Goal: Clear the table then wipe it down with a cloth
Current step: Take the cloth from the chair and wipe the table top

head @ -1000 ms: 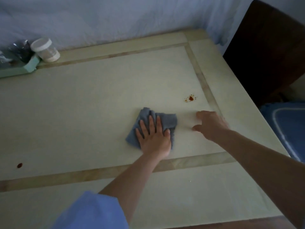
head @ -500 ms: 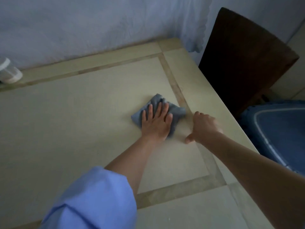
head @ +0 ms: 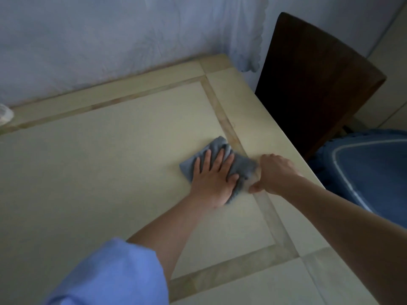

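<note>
A grey-blue cloth (head: 240,167) lies crumpled on the pale cream table (head: 110,172), near the inlaid band on its right side. My left hand (head: 212,177) presses flat on the cloth with straight, spread fingers. My right hand (head: 273,172) rests on the table just right of the cloth, fingers curled under and thumb pointing toward the cloth's edge; I cannot tell whether it touches the cloth. The red stain is not visible; the cloth covers that area.
A dark wooden chair back (head: 312,80) stands close against the table's right edge. A blue cushioned seat (head: 370,170) is beyond it, lower right. A white jar's edge (head: 4,114) shows at the far left. A pale curtain (head: 132,34) hangs behind the table.
My left hand has slid the cloth to the right, over the red stain and up to the inlaid band. My view swung right, so the jar and tray left the frame.
</note>
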A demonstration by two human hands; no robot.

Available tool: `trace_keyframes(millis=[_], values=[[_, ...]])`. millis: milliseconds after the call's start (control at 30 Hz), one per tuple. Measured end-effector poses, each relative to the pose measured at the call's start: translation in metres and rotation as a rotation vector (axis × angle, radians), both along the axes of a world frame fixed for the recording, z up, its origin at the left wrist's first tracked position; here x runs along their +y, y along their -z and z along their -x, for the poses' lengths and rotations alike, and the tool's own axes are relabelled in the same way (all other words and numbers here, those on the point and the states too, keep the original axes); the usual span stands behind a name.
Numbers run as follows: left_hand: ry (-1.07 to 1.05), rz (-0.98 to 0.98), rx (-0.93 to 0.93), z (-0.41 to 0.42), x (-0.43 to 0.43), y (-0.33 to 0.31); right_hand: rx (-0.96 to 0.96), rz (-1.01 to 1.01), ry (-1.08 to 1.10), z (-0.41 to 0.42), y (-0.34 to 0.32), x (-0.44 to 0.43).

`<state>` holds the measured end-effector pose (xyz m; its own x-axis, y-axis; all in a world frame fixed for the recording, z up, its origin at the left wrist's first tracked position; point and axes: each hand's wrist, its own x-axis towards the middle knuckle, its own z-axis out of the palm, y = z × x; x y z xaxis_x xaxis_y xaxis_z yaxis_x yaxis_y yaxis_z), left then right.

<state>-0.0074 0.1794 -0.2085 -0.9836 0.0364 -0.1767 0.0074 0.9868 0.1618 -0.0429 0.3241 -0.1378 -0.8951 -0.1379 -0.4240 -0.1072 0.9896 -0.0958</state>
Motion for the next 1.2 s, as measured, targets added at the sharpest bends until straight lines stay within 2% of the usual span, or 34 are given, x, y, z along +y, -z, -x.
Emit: trace_keyframes(millis=[233,333,467,667,767,967,1067,1200], values=[[-0.056,-0.058,-0.084,0.069,0.011,-0.008,-0.054,-0.056,-0.089,0.006,0.0,0.006],[0.054,-0.011,-0.064,0.05,0.014,-0.009,-0.049,-0.046,-0.11,0.004,0.003,0.011],[0.179,0.03,-0.032,0.001,0.027,-0.009,-0.032,0.136,-0.096,-0.001,-0.001,0.033],[0.303,0.002,-0.159,-0.051,0.046,-0.013,-0.102,0.182,-0.109,-0.028,-0.016,0.052],[0.287,0.01,-0.195,-0.035,0.043,-0.016,-0.052,0.219,-0.064,-0.04,-0.014,0.063],[0.009,-0.037,-0.239,0.026,0.076,-0.021,0.045,0.315,0.072,-0.047,-0.009,0.104],[0.062,-0.026,-0.212,0.033,0.094,-0.019,0.132,0.352,0.148,-0.054,-0.003,0.117],[0.301,0.042,-0.103,-0.003,0.132,-0.015,0.248,0.381,0.203,-0.06,0.0,0.117]])
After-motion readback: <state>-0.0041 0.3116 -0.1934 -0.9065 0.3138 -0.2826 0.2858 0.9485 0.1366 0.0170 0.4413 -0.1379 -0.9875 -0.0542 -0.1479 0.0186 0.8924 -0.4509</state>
